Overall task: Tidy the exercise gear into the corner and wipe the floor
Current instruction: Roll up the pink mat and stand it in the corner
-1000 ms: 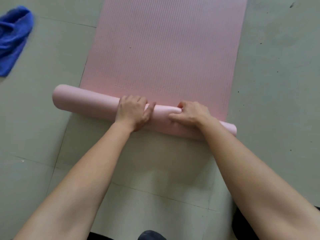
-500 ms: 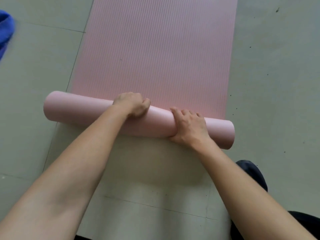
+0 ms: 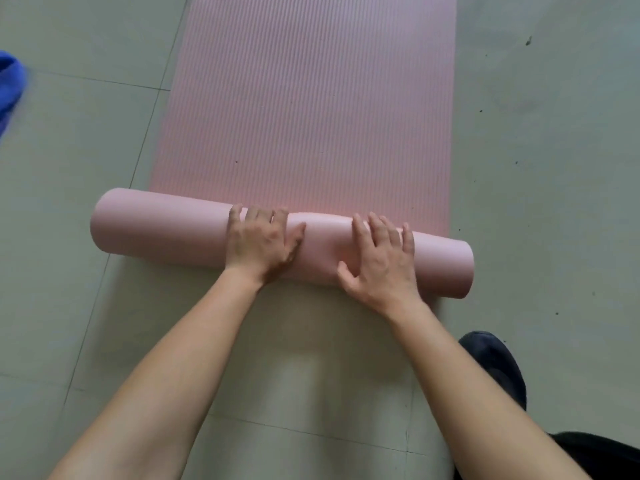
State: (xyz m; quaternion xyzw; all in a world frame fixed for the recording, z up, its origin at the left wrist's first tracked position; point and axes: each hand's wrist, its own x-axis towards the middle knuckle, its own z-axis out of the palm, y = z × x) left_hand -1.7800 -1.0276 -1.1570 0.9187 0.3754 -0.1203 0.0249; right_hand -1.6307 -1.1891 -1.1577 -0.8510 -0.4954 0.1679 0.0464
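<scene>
A pink exercise mat (image 3: 311, 98) lies flat on the grey floor and stretches away from me. Its near end is wound into a thick roll (image 3: 159, 226) lying crosswise, slightly slanted, with the right end nearer to me. My left hand (image 3: 259, 242) presses on top of the roll near its middle, fingers straight and spread. My right hand (image 3: 381, 261) lies flat on the roll just to the right, fingers straight and spread too. A blue cloth (image 3: 8, 88) shows at the left edge, mostly cut off.
Grey tiled floor (image 3: 540, 168) surrounds the mat, with small dark specks on the right. My dark shoe (image 3: 495, 365) stands on the floor at the lower right, close to the roll's right end.
The roll has grown thicker and advanced along the mat. My left hand went from curled over the roll's far side to flat on top. The right hand shifted slightly right, still flat.
</scene>
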